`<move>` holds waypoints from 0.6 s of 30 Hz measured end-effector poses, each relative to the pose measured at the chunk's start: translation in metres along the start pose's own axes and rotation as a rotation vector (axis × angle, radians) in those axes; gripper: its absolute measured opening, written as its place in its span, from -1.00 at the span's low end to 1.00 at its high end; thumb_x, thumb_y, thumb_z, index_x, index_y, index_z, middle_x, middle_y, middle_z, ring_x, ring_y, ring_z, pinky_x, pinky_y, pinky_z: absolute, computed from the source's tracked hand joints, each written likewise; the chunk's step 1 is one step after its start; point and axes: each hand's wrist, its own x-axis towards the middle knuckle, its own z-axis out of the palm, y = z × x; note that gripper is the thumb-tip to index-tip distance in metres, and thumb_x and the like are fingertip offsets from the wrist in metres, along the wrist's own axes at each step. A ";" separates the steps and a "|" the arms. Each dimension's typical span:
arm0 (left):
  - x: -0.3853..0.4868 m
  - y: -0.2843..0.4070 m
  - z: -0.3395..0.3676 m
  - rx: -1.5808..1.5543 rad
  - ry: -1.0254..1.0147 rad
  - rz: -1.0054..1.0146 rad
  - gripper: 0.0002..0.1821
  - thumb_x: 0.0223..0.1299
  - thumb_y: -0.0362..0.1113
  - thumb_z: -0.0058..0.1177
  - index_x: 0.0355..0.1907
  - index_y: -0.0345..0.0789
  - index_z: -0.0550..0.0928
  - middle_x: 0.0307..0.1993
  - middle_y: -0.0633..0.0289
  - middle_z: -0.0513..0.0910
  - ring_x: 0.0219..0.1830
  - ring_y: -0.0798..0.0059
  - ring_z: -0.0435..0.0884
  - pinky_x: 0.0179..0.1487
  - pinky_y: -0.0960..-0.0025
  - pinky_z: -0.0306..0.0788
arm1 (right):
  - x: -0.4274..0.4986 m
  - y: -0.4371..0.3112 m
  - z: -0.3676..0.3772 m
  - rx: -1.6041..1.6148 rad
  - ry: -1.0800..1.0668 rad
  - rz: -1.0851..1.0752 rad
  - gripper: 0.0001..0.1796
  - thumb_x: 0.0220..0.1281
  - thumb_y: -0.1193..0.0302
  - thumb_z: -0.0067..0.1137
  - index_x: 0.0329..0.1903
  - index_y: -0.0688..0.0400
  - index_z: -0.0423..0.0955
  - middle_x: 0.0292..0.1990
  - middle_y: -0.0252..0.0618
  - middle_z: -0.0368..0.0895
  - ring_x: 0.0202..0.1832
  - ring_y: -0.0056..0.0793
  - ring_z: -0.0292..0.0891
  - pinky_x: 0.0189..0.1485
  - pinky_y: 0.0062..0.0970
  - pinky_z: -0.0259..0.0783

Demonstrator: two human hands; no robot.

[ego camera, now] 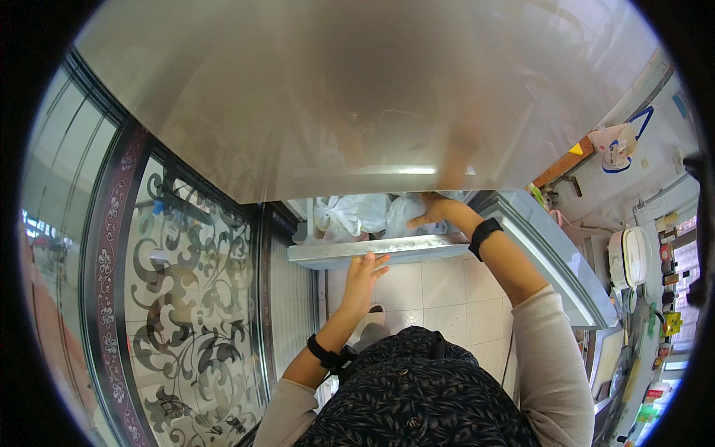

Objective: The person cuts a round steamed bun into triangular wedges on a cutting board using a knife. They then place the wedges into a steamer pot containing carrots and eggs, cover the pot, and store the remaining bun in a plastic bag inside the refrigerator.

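Observation:
A freezer drawer (380, 246) is pulled out in front of me, with several translucent plastic bags in it. My right hand (437, 212) reaches into its right side, thumb spread against a clear plastic bag (401, 215). The upper panel partly hides those fingers, so whether they grip the bag cannot be told. At the left of the drawer lies a knotted white plastic bag (341, 215). My left hand (366, 272) is just before the drawer's front edge, palm up, holding nothing, fingers apart.
A glossy refrigerator panel (357, 112) overhangs the drawer. An open refrigerator door (550, 257) stands at right. A sliding glass door (190, 302) with a scroll pattern is at left. Farther right are a hanging bag (617, 145) and a white lidded appliance (628, 257).

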 end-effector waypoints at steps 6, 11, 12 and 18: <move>-0.004 0.003 -0.017 0.078 -0.025 -0.004 -0.59 0.48 -0.25 -0.07 0.25 -0.38 0.27 0.20 0.09 0.43 0.25 0.27 0.49 0.27 0.18 0.42 | -0.079 -0.021 -0.018 -0.019 0.255 -0.407 -0.30 0.26 0.00 0.23 0.20 0.35 0.45 0.17 0.18 0.51 0.19 0.10 0.44 0.25 -0.11 0.37; -0.021 0.024 -0.046 -0.035 0.179 0.044 -0.51 0.39 -0.41 -0.10 0.34 -0.35 0.22 0.30 0.03 0.36 0.36 0.18 0.38 0.36 0.07 0.33 | -0.163 -0.025 0.031 0.656 -0.070 -0.105 -0.51 0.42 0.17 0.14 0.14 0.33 0.45 -0.03 -0.03 0.59 -0.12 -0.27 0.57 -0.07 -0.42 0.52; -0.018 0.031 -0.050 -0.013 0.121 0.064 -0.46 0.35 -0.45 -0.12 0.37 -0.35 0.19 0.31 0.03 0.35 0.38 0.17 0.36 0.39 0.07 0.31 | -0.166 -0.029 0.051 0.894 -0.039 -0.064 -0.52 0.43 0.17 0.13 0.15 0.32 0.44 -0.02 -0.07 0.59 -0.14 -0.32 0.56 -0.09 -0.43 0.52; -0.010 0.049 -0.042 -0.052 0.059 0.025 -0.22 0.13 -0.64 -0.20 0.47 -0.34 0.05 0.37 0.03 0.28 0.43 0.10 0.27 0.49 0.03 0.17 | -0.131 -0.012 0.103 1.724 0.204 0.005 -0.53 0.51 0.15 0.01 0.21 0.26 0.40 0.16 -0.14 0.51 0.26 -0.31 0.41 0.32 -0.29 0.33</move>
